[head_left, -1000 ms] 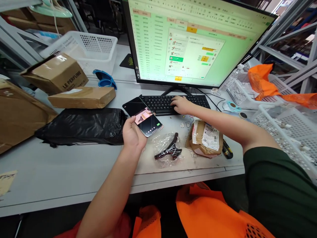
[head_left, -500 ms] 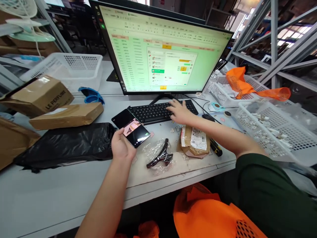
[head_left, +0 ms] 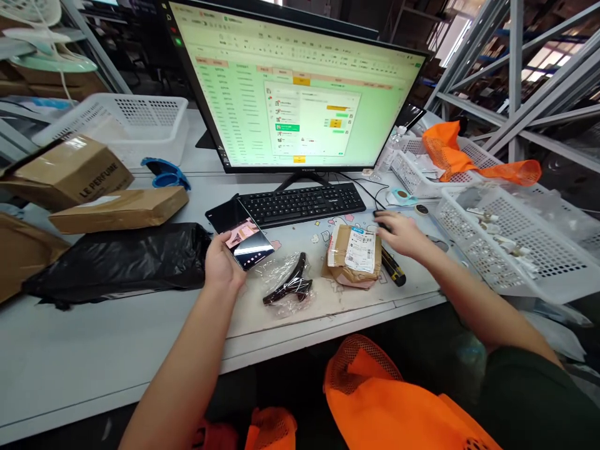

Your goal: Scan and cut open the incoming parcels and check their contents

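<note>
My left hand (head_left: 224, 261) is closed around the lower edge of a large phone (head_left: 241, 232), whose lit screen shows a picture. On the right, my right hand (head_left: 404, 235) has its fingers over a black computer mouse (head_left: 383, 220), mostly hidden beneath them. The black keyboard (head_left: 300, 203) lies between the hands, in front of a monitor (head_left: 300, 106) showing a spreadsheet and a chat window. Nearer me is a glossy dark, forked piece (head_left: 291, 284) in clear plastic wrap. Beside it sits a crumpled brown parcel (head_left: 355, 257) with a white label.
A yellow-and-black cutter (head_left: 394, 267) lies right of the parcel. Cardboard boxes (head_left: 122, 209), a black plastic-wrapped package (head_left: 117, 262) and blue glasses (head_left: 166, 174) are at left. White baskets (head_left: 562, 265) line the right side. Orange mesh fabric (head_left: 389, 400) hangs below the table edge.
My right hand has left the keyboard and moved right and toward me, onto the mouse. The phone stays in my left hand. The whole view has shifted slightly.
</note>
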A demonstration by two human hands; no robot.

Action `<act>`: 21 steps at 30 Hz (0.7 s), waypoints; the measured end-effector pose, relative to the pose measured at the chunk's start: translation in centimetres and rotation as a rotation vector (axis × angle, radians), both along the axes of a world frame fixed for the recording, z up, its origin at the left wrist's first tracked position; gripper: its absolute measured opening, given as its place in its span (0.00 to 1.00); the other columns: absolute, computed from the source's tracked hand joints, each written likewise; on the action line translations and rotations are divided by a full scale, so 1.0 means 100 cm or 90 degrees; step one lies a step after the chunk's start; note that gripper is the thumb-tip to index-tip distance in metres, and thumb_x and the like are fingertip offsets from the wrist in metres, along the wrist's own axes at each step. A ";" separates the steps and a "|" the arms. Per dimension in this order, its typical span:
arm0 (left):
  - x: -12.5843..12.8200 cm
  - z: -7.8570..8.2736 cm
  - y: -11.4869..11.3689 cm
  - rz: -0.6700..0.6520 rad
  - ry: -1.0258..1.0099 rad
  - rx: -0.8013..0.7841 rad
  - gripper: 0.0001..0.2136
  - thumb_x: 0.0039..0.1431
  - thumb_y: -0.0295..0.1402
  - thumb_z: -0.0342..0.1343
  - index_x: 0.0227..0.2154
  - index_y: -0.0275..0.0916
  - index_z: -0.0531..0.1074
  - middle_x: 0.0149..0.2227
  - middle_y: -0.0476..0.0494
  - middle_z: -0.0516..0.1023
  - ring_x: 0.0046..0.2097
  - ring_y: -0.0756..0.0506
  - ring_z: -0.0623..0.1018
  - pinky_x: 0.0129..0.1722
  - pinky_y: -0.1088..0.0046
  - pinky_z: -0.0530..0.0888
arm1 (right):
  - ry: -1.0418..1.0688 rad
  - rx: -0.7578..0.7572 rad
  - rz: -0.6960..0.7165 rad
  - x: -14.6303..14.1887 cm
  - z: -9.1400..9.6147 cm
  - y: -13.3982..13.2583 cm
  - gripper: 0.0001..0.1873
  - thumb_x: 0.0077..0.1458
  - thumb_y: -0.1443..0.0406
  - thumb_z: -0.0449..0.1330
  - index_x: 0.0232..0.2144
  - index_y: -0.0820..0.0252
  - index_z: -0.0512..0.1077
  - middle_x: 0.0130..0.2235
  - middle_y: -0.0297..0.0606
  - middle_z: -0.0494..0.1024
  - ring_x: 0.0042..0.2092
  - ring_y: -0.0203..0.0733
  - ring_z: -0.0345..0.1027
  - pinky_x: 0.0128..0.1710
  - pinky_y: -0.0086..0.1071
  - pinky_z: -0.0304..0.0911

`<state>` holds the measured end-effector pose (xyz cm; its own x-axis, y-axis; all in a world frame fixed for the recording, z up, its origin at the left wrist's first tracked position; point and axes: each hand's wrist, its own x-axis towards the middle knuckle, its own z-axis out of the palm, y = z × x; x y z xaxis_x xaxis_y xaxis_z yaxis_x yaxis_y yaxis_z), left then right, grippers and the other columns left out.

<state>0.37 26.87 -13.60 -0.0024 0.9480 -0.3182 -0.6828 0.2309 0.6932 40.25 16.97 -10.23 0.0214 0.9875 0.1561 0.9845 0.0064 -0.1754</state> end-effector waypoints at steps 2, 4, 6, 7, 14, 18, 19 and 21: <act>-0.003 -0.005 0.005 0.030 0.003 0.026 0.14 0.55 0.33 0.54 0.40 0.35 0.80 0.38 0.38 0.85 0.36 0.40 0.84 0.43 0.64 0.86 | 0.010 -0.041 0.143 -0.051 0.003 0.037 0.24 0.65 0.63 0.55 0.57 0.65 0.80 0.65 0.51 0.74 0.69 0.52 0.65 0.73 0.45 0.57; -0.006 -0.010 0.010 0.046 0.004 0.042 0.14 0.55 0.33 0.54 0.41 0.36 0.79 0.36 0.40 0.84 0.37 0.41 0.84 0.43 0.63 0.85 | 0.009 -0.121 0.220 -0.102 0.000 0.074 0.24 0.65 0.64 0.55 0.59 0.64 0.78 0.69 0.51 0.70 0.73 0.54 0.59 0.74 0.49 0.55; -0.008 -0.012 0.013 0.050 0.001 0.043 0.14 0.55 0.32 0.54 0.41 0.35 0.79 0.35 0.41 0.84 0.36 0.42 0.83 0.43 0.64 0.85 | -0.034 -0.174 0.227 -0.143 -0.007 0.105 0.27 0.66 0.63 0.57 0.64 0.63 0.74 0.74 0.53 0.61 0.77 0.62 0.48 0.74 0.61 0.49; -0.008 -0.012 0.014 0.046 -0.001 0.039 0.13 0.55 0.32 0.53 0.41 0.34 0.78 0.35 0.41 0.84 0.35 0.42 0.83 0.43 0.65 0.85 | -0.062 -0.191 0.218 -0.158 -0.012 0.117 0.29 0.66 0.63 0.57 0.67 0.63 0.71 0.76 0.54 0.55 0.78 0.65 0.42 0.74 0.67 0.45; -0.006 -0.007 0.011 0.023 0.007 0.020 0.15 0.53 0.33 0.54 0.41 0.34 0.79 0.37 0.40 0.84 0.36 0.40 0.84 0.43 0.63 0.85 | -0.117 -0.247 0.180 -0.180 -0.015 0.139 0.32 0.67 0.62 0.58 0.71 0.65 0.66 0.79 0.55 0.42 0.79 0.69 0.30 0.73 0.76 0.32; -0.004 -0.003 0.007 0.008 -0.005 0.012 0.15 0.54 0.33 0.53 0.41 0.33 0.78 0.37 0.38 0.84 0.38 0.40 0.84 0.45 0.61 0.85 | -0.049 -0.139 0.129 -0.131 0.004 0.099 0.35 0.66 0.62 0.58 0.73 0.59 0.63 0.79 0.50 0.44 0.80 0.66 0.30 0.73 0.76 0.31; -0.003 -0.003 0.006 0.008 -0.005 0.012 0.15 0.54 0.32 0.53 0.41 0.32 0.78 0.37 0.38 0.84 0.38 0.40 0.84 0.45 0.61 0.85 | -0.038 -0.111 0.099 -0.109 0.007 0.083 0.33 0.66 0.61 0.58 0.71 0.58 0.66 0.79 0.49 0.47 0.80 0.67 0.32 0.72 0.76 0.31; -0.002 -0.004 0.005 0.008 -0.002 0.017 0.14 0.54 0.32 0.54 0.41 0.33 0.78 0.37 0.38 0.84 0.40 0.39 0.84 0.45 0.61 0.86 | -0.017 -0.053 0.018 -0.054 0.006 0.044 0.29 0.66 0.59 0.57 0.67 0.58 0.71 0.77 0.49 0.54 0.79 0.68 0.39 0.72 0.76 0.35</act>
<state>0.17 27.40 -14.00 -0.0133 0.9563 -0.2922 -0.6874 0.2034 0.6972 34.84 21.37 -9.68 -0.0094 0.9972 0.0735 0.9884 0.0204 -0.1504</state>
